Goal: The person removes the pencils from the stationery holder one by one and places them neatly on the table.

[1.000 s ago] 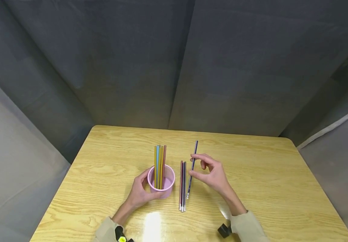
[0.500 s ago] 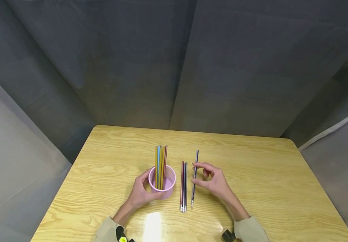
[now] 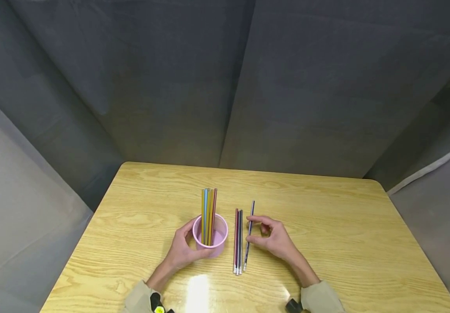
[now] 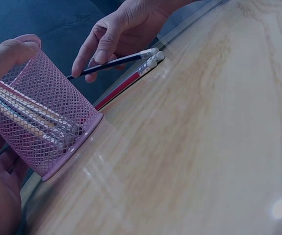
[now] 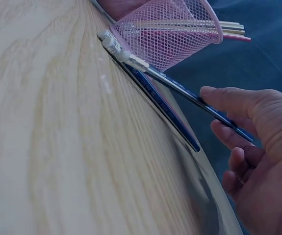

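My left hand (image 3: pixel 183 250) grips a pink mesh pencil cup (image 3: pixel 220 251) round its side, thumb at the front near the rim. Several pencils (image 3: pixel 208 208), yellow, blue and red, stand in the cup and lean toward its left. Right of the cup a small row of pencils (image 3: pixel 238 239), red and dark, lies on the table with white eraser ends toward me. Between thumb and fingers my right hand (image 3: pixel 276 239) pinches a dark blue pencil (image 5: pixel 180 90) just right of that row. Its eraser end is low over the row's eraser ends in the right wrist view.
The wood-grain table (image 3: pixel 346 243) carries the cup and the pencils. Dark grey cloth (image 3: pixel 170 87) hangs behind its far edge, and lighter grey cloth (image 3: pixel 21 217) stands at the left side.
My right hand has come down toward me with the dark blue pencil, then a little left, closer to the row. The left hand keeps its grip on the cup.
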